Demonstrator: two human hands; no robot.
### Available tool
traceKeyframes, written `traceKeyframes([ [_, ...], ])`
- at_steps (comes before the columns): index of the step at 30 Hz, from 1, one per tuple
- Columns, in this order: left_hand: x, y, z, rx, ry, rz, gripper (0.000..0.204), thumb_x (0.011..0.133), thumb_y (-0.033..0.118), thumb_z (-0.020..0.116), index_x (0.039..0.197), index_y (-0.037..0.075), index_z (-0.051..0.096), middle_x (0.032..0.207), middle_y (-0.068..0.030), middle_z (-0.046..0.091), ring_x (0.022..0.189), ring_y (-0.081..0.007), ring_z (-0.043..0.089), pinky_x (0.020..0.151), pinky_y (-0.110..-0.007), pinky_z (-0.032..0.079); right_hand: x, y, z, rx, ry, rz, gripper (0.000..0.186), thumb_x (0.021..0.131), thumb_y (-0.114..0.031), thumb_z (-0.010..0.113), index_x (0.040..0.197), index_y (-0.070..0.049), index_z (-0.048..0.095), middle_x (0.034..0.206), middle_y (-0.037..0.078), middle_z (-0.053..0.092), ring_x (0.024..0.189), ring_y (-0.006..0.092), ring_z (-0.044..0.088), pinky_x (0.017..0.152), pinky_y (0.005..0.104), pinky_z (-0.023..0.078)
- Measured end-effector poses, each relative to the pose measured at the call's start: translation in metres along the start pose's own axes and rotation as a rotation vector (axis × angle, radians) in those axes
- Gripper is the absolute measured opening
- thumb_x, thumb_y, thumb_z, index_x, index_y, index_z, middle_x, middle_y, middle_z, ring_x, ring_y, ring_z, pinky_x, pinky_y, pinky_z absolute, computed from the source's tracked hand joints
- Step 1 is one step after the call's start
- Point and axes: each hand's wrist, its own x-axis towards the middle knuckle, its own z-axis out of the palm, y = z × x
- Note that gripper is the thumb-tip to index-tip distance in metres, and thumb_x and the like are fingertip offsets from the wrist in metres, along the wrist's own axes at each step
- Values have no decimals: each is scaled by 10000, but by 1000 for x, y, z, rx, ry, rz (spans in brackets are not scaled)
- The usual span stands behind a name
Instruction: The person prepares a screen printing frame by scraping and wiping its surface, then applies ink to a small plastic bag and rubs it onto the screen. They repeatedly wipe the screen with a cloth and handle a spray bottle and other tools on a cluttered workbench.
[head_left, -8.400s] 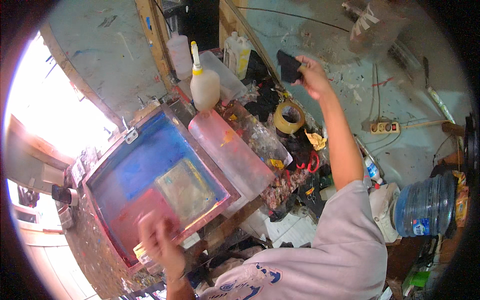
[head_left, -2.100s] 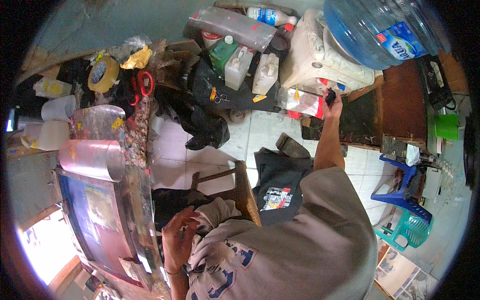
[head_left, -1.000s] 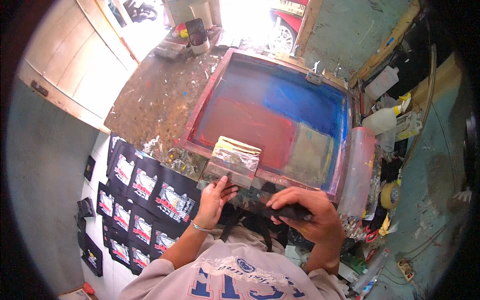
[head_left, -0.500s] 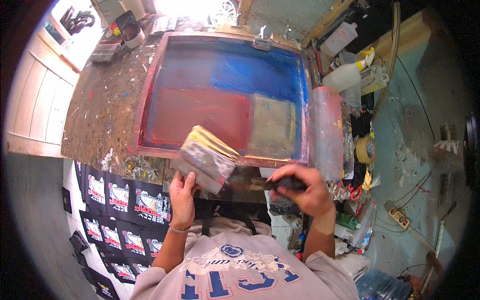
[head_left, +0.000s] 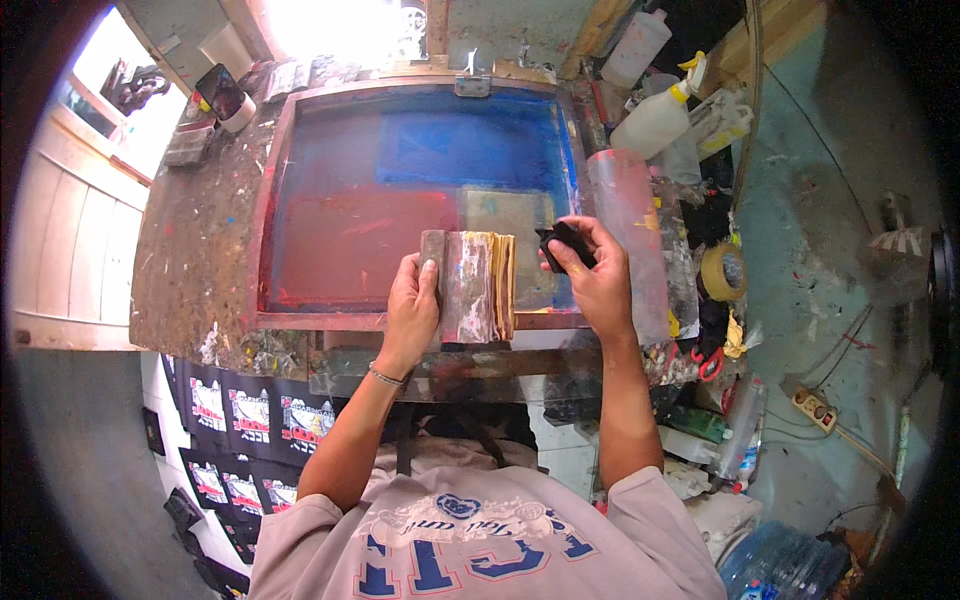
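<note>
My left hand (head_left: 414, 312) grips the grey edge of a paint-stained squeegee (head_left: 468, 286), whose layered yellow edge faces right. It is held upright over the near side of a framed printing screen (head_left: 360, 250), which has blue, dull red and beige areas. A crumpled black cloth (head_left: 566, 247) is pinched in my right hand (head_left: 602, 280), a little to the right of the squeegee's yellow edge and apart from it. That hand is over the screen's right near corner.
The screen lies on a paint-spattered table (head_left: 190, 270). At right stand a spray bottle (head_left: 655, 120), a white bottle (head_left: 635, 48), a clear plastic roll (head_left: 630, 240) and a tape roll (head_left: 722, 272). Printed black fabric pieces (head_left: 245, 415) lie below left. A phone (head_left: 220, 92) stands far left.
Both hands have moved forward over the screen. The squeegee has turned from tilted to upright, and the black cloth has come up close to its right side.
</note>
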Motion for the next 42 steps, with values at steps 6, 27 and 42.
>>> traceKeyframes([
  [6,5,16,-1,109,52,12,299,1031,284,661,988,-9,620,833,-7,647,761,-70,530,684,-283,479,29,-18,43,-499,-48,-333,226,849,-31,725,1073,-2,726,1037,177,705,972,405,696,886,420,551],
  [27,25,34,-18,163,149,152,294,1052,279,622,960,1,631,788,25,619,717,-40,492,622,-248,434,18,-46,44,-484,-200,-536,365,743,143,620,1049,-22,730,1034,126,720,1012,331,662,889,428,558],
  [42,23,16,-19,-107,117,46,276,1065,270,607,1030,-2,640,856,35,642,725,-17,511,612,-219,433,-16,-35,52,-703,-416,-660,307,725,50,658,1026,-5,657,999,138,673,1016,346,630,913,432,542],
])
